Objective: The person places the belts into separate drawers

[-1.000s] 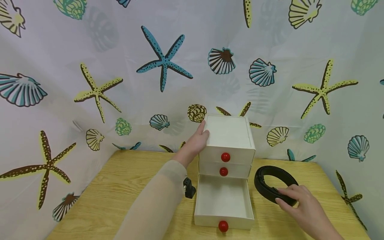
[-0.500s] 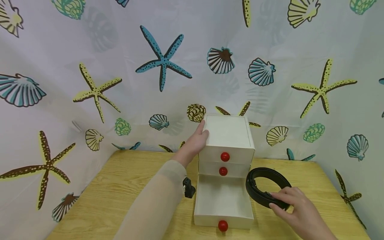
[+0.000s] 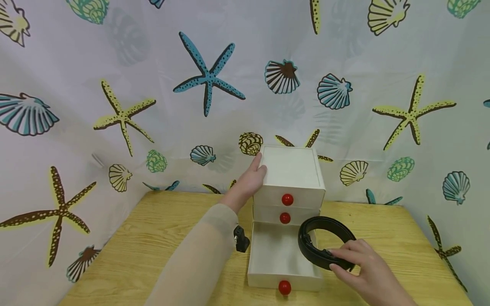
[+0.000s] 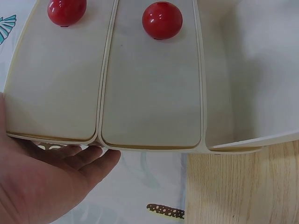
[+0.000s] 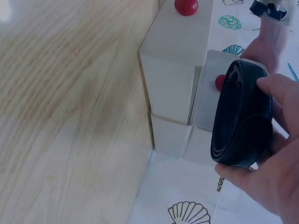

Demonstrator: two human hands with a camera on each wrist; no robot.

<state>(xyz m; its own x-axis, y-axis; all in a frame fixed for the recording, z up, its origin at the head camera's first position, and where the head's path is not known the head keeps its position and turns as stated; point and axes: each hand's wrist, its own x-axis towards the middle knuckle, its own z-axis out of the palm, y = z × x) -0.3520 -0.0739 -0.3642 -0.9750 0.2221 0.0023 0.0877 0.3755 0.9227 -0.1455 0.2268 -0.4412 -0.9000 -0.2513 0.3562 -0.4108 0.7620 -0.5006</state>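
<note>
A coiled black belt [image 3: 314,255] hangs over the right side of a pulled-out lower drawer [image 3: 273,255]. My right hand [image 3: 363,265] pinches the coil between thumb and fingers; the right wrist view shows the belt [image 5: 240,116] in that grip. The white drawer cabinet [image 3: 292,168] stands on the table with two upper drawers pushed in. My left hand [image 3: 249,182] rests on the cabinet's upper left side, thumb at the top edge. In the left wrist view the left hand's fingers [image 4: 100,165] lie fairly straight along the side wall.
Each drawer has a red knob [image 3: 285,287]. The wooden table [image 3: 153,246] ends at a white curtain [image 3: 229,127] printed with starfish and shells, behind and at both sides. A small black device [image 3: 241,240] sits at the left wrist.
My right hand has carried the belt leftward, from beside the cabinet to above the open drawer's right part. The left hand and the cabinet stay where they were.
</note>
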